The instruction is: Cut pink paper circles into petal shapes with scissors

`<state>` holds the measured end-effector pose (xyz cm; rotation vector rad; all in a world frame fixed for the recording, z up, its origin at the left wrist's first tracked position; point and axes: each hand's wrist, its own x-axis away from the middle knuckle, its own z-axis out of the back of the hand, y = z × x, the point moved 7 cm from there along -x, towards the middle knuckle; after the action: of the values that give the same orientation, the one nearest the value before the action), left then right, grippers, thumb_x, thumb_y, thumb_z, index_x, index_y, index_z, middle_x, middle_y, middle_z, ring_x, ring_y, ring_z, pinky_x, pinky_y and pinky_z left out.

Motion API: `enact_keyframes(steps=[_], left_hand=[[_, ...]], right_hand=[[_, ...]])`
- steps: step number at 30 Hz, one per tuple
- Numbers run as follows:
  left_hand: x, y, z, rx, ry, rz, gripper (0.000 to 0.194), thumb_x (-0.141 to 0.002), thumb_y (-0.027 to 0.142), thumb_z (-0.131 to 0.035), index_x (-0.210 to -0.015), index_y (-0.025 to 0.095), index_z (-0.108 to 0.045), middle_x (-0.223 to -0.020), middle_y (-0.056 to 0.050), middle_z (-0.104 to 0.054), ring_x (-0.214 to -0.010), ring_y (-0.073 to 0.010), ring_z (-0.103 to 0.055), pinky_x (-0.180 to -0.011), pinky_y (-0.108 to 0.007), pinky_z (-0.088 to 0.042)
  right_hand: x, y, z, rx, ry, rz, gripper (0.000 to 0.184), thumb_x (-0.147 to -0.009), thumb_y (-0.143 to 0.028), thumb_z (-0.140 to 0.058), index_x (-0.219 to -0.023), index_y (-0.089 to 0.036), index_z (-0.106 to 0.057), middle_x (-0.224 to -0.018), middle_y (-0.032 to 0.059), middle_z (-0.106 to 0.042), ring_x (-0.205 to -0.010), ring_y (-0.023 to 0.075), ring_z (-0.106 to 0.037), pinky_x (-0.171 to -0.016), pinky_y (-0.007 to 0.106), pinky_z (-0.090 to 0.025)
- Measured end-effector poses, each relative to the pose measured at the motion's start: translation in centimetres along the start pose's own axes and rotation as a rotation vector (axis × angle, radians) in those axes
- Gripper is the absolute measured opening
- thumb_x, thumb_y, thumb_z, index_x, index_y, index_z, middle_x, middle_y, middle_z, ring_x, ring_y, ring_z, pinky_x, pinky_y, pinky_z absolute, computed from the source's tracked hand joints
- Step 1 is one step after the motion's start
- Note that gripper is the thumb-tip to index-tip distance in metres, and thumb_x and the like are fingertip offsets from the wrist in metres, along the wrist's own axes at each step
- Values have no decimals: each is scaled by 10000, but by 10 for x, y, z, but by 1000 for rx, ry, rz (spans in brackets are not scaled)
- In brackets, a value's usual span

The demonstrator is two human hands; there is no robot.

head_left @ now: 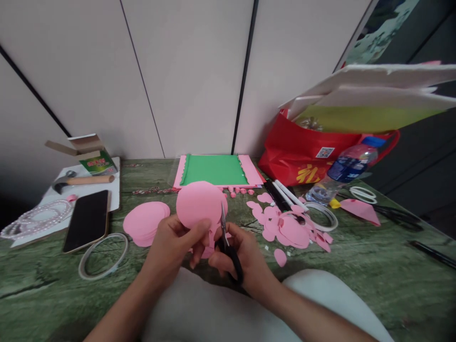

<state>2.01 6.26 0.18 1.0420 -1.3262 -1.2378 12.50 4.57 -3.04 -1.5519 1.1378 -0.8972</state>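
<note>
My left hand [178, 240] pinches a round pink paper disc [198, 204] by its lower edge, thumb in front. In my right hand [245, 256] is a pair of scissors [231, 259] with black handles, the fingers through the loops. The blades point upward at the disc's right edge; whether they are cutting I cannot tell. More pink paper shows below and behind the disc, partly hidden by my fingers. To the left lies a stack of pink paper circles [144, 221]. Right of my hands is a pile of pink paper pieces [294, 230].
Green paper [215, 169] lies on pink sheets at the back. A phone [87, 221], a tape roll [103, 256], a hammer [83, 180] and bead strings [39, 218] are left. Pens [278, 194], another tape roll [333, 221], a bottle [345, 166] and a red bag [295, 152] stand right.
</note>
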Motion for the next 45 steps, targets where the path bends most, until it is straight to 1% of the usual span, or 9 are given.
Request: enact_keyframes(steps=[5,11,14,22,28,32,36,42,45], left_hand=[[-1,-1,8,-106,83,-20,368,-663,336,-629,-396,151,-456,-302,65,-350,-302,-31,-278,-324,-177,-191],[0,-5,7,-161,66,4,321,-648,344,-639,-450,149,-480,-336,68,-349,-317,-34,-262,-331,-183,-163],[0,-4,6,-166,59,1,315,-653,350,-639,-466,145,-489,-343,71,-341,-327,-35,-259,-337,-183,-166],[-1,-3,6,-142,51,-10,315,-645,345,-643,-459,146,-484,-355,70,-350,-329,-33,-258,-339,-185,-166],[0,-3,8,-141,84,2,286,-618,349,-647,-491,126,-520,-382,66,-356,-349,-29,-241,-344,-182,-155],[-1,-4,7,-128,78,3,283,-614,356,-651,-511,115,-543,-391,61,-372,-354,-29,-243,-345,-182,-157],[-1,-3,8,-128,78,0,269,-614,350,-652,-519,113,-565,-391,63,-371,-357,-32,-249,-342,-179,-160],[-1,5,8,-86,88,-73,277,-612,281,-658,-431,138,-504,-375,73,-365,-356,-26,-249,-335,-170,-176],[0,6,7,-58,85,-86,241,-613,265,-662,-452,136,-537,-379,71,-377,-364,-29,-257,-330,-165,-181]], right_hand=[[0,2,-3,-37,-26,4,450,-513,-360,-779,-755,-208,-432,-498,-81,-497,-404,65,-400,-394,183,-323],[0,-5,0,-44,-17,69,466,-563,-372,-756,-845,-198,-428,-611,-49,-512,-519,82,-438,-475,198,-334],[0,-7,0,-37,-22,99,478,-567,-376,-753,-870,-190,-432,-625,-45,-509,-528,82,-436,-491,206,-326],[0,-6,-2,-70,-50,121,440,-594,-370,-741,-867,-191,-446,-611,-59,-438,-522,75,-370,-479,199,-281],[-1,-5,-3,-90,-60,123,437,-586,-390,-739,-823,-191,-431,-580,-61,-446,-493,71,-352,-453,192,-260],[-1,-4,-3,-100,-65,106,422,-583,-354,-746,-811,-192,-429,-555,-72,-444,-475,63,-339,-446,186,-260],[-1,-4,-1,-77,-47,78,422,-540,-306,-773,-779,-199,-442,-523,-86,-455,-448,56,-336,-429,176,-265],[0,-5,1,-62,-21,61,393,-529,-284,-770,-745,-191,-455,-517,-85,-471,-446,51,-354,-422,163,-281],[0,-4,1,-68,-17,42,390,-526,-279,-765,-747,-187,-457,-530,-81,-499,-436,45,-362,-413,156,-286]])
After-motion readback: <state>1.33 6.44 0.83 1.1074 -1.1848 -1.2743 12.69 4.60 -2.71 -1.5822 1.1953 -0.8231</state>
